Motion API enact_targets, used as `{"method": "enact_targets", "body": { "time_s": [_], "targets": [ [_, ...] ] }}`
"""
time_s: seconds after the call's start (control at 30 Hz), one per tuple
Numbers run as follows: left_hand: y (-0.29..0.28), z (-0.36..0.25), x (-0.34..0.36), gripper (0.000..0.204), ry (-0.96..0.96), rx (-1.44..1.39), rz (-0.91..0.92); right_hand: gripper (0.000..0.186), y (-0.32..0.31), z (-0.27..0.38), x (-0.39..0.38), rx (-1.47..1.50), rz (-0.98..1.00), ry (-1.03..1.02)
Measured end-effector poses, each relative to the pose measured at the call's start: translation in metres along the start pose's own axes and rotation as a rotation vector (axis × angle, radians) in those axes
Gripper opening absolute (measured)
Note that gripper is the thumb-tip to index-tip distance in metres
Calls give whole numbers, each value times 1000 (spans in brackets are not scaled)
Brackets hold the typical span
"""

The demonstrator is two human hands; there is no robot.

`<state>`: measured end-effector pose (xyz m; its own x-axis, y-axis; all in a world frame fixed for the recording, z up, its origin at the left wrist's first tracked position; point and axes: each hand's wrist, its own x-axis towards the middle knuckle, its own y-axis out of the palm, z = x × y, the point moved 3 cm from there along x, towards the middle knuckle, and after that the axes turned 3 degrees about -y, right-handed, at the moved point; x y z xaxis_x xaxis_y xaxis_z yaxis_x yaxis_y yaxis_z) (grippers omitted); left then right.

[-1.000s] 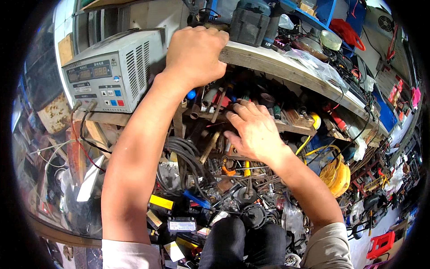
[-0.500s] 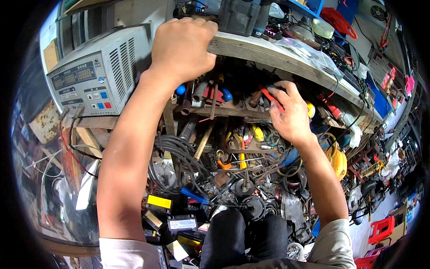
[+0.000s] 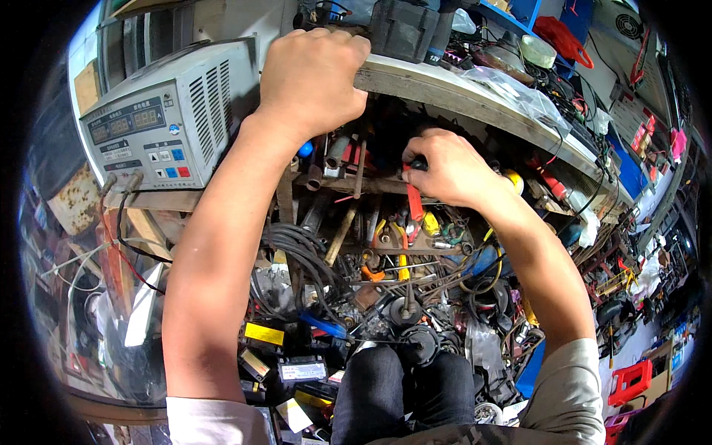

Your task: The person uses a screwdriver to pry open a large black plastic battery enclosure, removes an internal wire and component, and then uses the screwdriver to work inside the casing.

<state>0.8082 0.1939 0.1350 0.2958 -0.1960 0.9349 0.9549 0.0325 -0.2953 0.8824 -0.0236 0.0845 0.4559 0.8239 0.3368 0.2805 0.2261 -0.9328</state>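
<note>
My left hand [image 3: 313, 85] is closed over the front edge of the workbench [image 3: 404, 80], its fingers bent over the top. Lower down, my right hand [image 3: 449, 167] reaches into the shelf under the bench. Its fingers are curled round a red-handled tool [image 3: 414, 199], whose red end points down and whose dark part shows by the fingertips. The tool's exact kind is hidden by the hand. Left of it on the shelf lie metal tubes [image 3: 337, 150] and a long hammer-like handle [image 3: 360, 170]. Pliers and other tools with yellow handles [image 3: 403, 263] lie on the shelf below.
A grey power supply box [image 3: 159, 122] stands at the left, with leads running down. On the bench top are a black case [image 3: 402, 30], a clear plastic bag [image 3: 512, 93] and wires. Coiled black cable [image 3: 293, 248] hangs below; batteries [image 3: 302, 371] lie by my knees.
My right hand has moved left and turned over, its fingers now bent inward. The red-handled tool has shifted left and down with it. My left hand stays on the bench edge.
</note>
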Motion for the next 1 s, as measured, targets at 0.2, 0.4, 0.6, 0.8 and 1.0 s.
{"method": "enact_targets", "body": {
  "time_s": [0.2, 0.4, 0.6, 0.8, 1.0],
  "targets": [
    [0, 1, -2, 40, 10, 1, -18, 45, 18, -18, 40, -85, 183, 227],
    [1, -2, -2, 40, 17, 0, -48, 60, 57, -47, 99, -252, -48, -114],
    [1, 0, -2, 40, 37, 5, -83, 56, 83, -69, 137, -322, -85, -35],
    [1, 3, -5, 37, 43, 16, -101, 43, 68, -87, 131, -416, -237, -158],
    [0, 0, -3, 38, 38, 19, -97, 32, 26, -90, 99, -469, -606, -57]
  ]
}}
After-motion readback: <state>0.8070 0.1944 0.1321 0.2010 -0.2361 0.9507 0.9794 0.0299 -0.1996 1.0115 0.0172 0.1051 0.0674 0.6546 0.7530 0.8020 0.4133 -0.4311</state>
